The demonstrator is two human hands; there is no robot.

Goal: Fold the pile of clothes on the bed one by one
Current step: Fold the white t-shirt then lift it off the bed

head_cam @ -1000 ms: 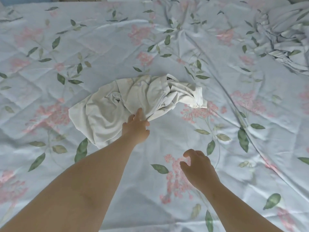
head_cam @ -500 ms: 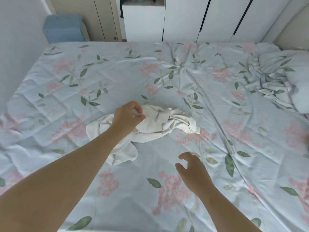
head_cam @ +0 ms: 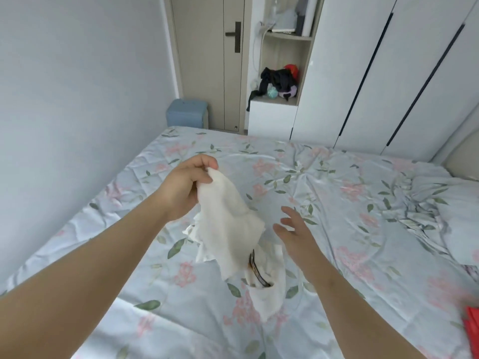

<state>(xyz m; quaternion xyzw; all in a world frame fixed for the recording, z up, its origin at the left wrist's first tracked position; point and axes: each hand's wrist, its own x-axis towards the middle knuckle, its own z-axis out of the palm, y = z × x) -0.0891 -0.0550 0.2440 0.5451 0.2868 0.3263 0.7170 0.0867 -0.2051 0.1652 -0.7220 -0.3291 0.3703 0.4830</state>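
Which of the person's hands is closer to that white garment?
Left. The left hand pinches the white garment at its top, so it hangs down; the right hand is open just beside it, on its right, not touching.

A home bedroom, shown by the bed (head_cam: 337, 203) with floral bedding filling the lower frame, white wardrobe doors (head_cam: 375, 73) at upper right, a wooden door (head_cam: 207, 60) and cluttered shelf nook (head_cam: 281, 73) at top centre.

We see a white garment (head_cam: 228, 216) of soft matt cloth, a quilted bedsheet (head_cam: 337, 193) with faint sheen, and smooth glossy wardrobe doors (head_cam: 337, 73) at one o'clock.
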